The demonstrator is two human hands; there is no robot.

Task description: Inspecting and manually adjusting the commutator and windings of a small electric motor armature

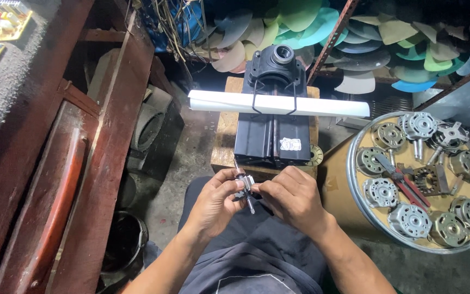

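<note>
Ahead of both hands, on a wooden block, stands a black machine body [272, 128] with a round bearing housing on top and a white tube [278, 103] wired across it; its near edge lies just beyond the knuckles. To the right of the right hand [295, 198], well apart, a round metal tray [354, 188] holds grey motor housings [409, 219] and red-handled pliers [406, 185]. Far beyond the hands, coloured fan blades [300, 22] are stacked on a rack. To the left of the left hand [216, 198] runs a dark red wooden bench [91, 163].

Between the hands, above the lap, sits a small rotor on a steel shaft [246, 188]. The left hand is curled around it, thumb and fingertips pinching the body; the right hand is closed at its other side, fingers bent in on the part, though exactly what they press is hidden.

The grip looks light and the shaft is thin and smooth, so I judge it could slip and drop to the dark floor between the knees, where it would be hard to find. Uneven pressure from the two hands could also bend the shaft or pinch a fingertip.
</note>
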